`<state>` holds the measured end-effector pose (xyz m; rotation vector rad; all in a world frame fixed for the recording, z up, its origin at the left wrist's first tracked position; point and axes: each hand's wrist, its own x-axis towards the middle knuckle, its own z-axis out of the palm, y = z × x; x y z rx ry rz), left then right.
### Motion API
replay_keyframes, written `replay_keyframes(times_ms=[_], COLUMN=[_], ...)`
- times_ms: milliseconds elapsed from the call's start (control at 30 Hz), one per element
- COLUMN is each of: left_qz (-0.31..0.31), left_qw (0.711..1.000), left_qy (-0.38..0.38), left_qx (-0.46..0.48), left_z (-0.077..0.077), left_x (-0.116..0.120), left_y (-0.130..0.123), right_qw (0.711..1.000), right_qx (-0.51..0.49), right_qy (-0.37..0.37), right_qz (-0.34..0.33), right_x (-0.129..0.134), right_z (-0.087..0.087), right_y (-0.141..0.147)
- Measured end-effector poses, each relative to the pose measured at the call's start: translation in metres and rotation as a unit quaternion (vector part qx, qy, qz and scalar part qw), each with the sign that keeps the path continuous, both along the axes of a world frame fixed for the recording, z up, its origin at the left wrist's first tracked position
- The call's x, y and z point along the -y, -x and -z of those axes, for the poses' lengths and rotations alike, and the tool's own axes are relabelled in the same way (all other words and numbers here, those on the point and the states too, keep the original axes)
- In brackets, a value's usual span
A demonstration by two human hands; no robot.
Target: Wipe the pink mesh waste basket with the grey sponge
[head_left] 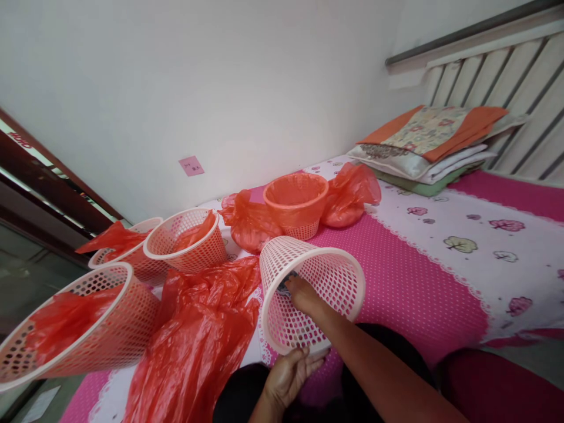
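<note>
Bare right forearm [374,358] foremost, my right hand [302,294] pinches dark cloth [284,285] inside a tilted pink perforated basket [277,258]; my left hand [291,373] touches its rim [361,282], fingers outstretched.

The basket [285,251] at lower centre looks of smooth, perforated plastic, the bag [194,329] to its left of thin, crinkled, glossy plastic, the bedsheet [418,299] at right of matt cloth, and the note [191,166] at centre left of matt paper.
</note>
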<state>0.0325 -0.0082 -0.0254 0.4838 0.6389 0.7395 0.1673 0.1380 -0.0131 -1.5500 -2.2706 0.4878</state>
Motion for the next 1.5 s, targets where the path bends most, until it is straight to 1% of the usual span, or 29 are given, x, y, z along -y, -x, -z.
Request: replay_keyframes(times_ms=[100, 200, 333, 533, 800, 933, 1033, 1233, 1500], left_qz=[0.002, 0.005, 0.01, 0.007, -0.005, -0.01, -0.014, -0.028, -0.036], left_qw=[1.0, 1.0, 1.0, 0.999, 0.999, 0.999, 0.999, 0.998, 0.998], left_qy=[0.01, 0.015, 0.006, 0.004, 0.016, 0.015, 0.015, 0.02, 0.025], left_qx=[0.01, 0.017, 0.018, 0.037, 0.032, 0.043, 0.05, 0.053, 0.044], left_z=[0.002, 0.005, 0.009, 0.013, 0.016, 0.019, 0.021, 0.021, 0.023], left_x=[-0.001, -0.002, -0.003, -0.003, -0.003, -0.003, -0.003, -0.002, -0.001], left_y=[0.001, 0.002, 0.003, 0.003, 0.001, 0.001, 0.002, 0.0, -0.001], right_qw=[1.0, 1.0, 0.999, 0.998, 0.997, 0.996, 0.996, 0.995, 0.996], right_qx=[0.018, 0.031, 0.05, 0.064, 0.076, 0.083, 0.088, 0.093, 0.09], right_qy=[-0.001, -0.001, -0.001, -0.004, 0.006, 0.016, 0.022, 0.02, 0.028], right_qz=[0.006, -0.001, -0.01, -0.023, -0.019, -0.016, -0.014, -0.016, -0.01], right_x=[0.001, 0.002, 0.008, 0.024, 0.033, 0.039, 0.049, 0.079, 0.101], right_z=[0.002, 0.001, -0.007, -0.019, -0.016, -0.02, -0.025, -0.035, -0.03], right_y=[0.005, 0.004, 0.002, 0.001, -0.002, -0.002, -0.003, -0.008, -0.013])
